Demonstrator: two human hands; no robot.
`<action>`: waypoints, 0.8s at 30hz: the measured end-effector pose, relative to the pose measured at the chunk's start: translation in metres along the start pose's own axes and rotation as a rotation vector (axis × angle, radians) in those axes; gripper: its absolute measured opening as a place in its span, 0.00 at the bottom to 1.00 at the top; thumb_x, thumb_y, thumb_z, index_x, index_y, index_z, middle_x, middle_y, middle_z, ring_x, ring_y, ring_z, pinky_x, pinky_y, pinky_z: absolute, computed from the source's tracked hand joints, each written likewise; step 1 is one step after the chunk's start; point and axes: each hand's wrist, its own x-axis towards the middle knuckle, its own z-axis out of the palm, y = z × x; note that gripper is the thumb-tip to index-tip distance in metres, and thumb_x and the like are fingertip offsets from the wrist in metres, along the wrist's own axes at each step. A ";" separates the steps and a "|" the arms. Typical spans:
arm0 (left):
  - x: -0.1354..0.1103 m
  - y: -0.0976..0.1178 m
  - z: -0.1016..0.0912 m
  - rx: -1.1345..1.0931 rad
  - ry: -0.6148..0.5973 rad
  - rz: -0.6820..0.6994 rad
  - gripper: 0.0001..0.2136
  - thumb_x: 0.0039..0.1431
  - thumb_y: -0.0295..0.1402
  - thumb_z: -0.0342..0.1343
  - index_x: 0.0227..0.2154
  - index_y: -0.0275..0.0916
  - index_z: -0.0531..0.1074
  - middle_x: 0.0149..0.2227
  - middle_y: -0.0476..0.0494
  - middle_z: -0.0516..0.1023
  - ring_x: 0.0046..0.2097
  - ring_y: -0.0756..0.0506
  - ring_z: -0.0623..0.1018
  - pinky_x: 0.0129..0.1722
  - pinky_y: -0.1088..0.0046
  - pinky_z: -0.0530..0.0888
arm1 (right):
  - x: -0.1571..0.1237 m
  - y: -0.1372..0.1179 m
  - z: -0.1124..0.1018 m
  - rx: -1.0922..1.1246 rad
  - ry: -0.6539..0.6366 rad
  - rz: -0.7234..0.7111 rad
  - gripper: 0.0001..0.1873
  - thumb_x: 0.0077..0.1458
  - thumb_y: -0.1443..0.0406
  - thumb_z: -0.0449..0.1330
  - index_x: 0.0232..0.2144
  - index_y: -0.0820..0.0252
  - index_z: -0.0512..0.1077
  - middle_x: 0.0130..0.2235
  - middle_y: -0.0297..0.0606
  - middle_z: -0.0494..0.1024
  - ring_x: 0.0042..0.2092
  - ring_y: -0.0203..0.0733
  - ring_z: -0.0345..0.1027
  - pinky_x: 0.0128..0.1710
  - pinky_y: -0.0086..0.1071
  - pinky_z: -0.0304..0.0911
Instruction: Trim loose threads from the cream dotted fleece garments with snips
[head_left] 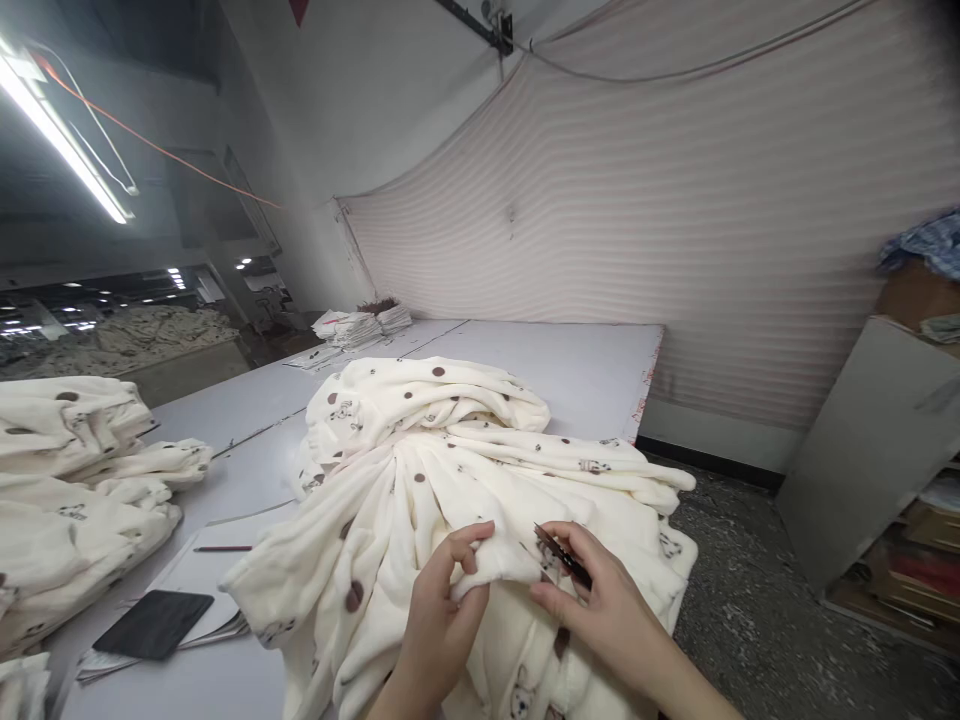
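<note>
A cream plush garment (pixel 420 440) with brown dots and small animal prints lies gathered in folds on the table in front of me. My left hand (pixel 450 610) pinches an edge of the cloth between thumb and fingers. Just to the right, my right hand (pixel 600 600) is closed around a small dark pair of thread snips (pixel 562 556), whose tips point up and left. The snips are close to the raised cloth edge; I cannot tell whether they touch it.
More of the same plush cloth (pixel 75 500) is piled at left. Near it lie a black flat pad (pixel 154 624), papers (pixel 217 545) and a dark red pencil (pixel 223 548). Stacked papers (pixel 352 327) sit at the table's (pixel 577 360) far side. A grey cabinet (pixel 870 450) stands right.
</note>
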 end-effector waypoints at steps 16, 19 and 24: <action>0.045 0.010 -0.006 -0.464 -0.091 -0.461 0.14 0.55 0.43 0.55 0.41 0.42 0.68 0.32 0.48 0.75 0.35 0.46 0.74 0.33 0.73 0.69 | 0.012 0.002 -0.005 -0.081 -0.020 -0.093 0.11 0.57 0.59 0.55 0.41 0.52 0.71 0.40 0.36 0.74 0.41 0.43 0.69 0.40 0.33 0.62; 0.062 0.017 -0.022 -0.561 0.161 -0.333 0.15 0.54 0.43 0.55 0.42 0.44 0.65 0.35 0.46 0.77 0.35 0.44 0.76 0.33 0.71 0.70 | 0.017 0.018 -0.019 0.006 0.122 0.024 0.12 0.58 0.55 0.53 0.36 0.54 0.71 0.38 0.36 0.76 0.41 0.44 0.69 0.41 0.34 0.61; 0.070 0.017 0.003 -0.289 0.115 -0.193 0.14 0.54 0.44 0.53 0.42 0.47 0.68 0.22 0.53 0.69 0.24 0.46 0.71 0.29 0.69 0.69 | 0.029 0.037 -0.029 0.296 0.214 0.295 0.18 0.56 0.49 0.52 0.28 0.56 0.67 0.33 0.35 0.78 0.33 0.41 0.68 0.32 0.30 0.60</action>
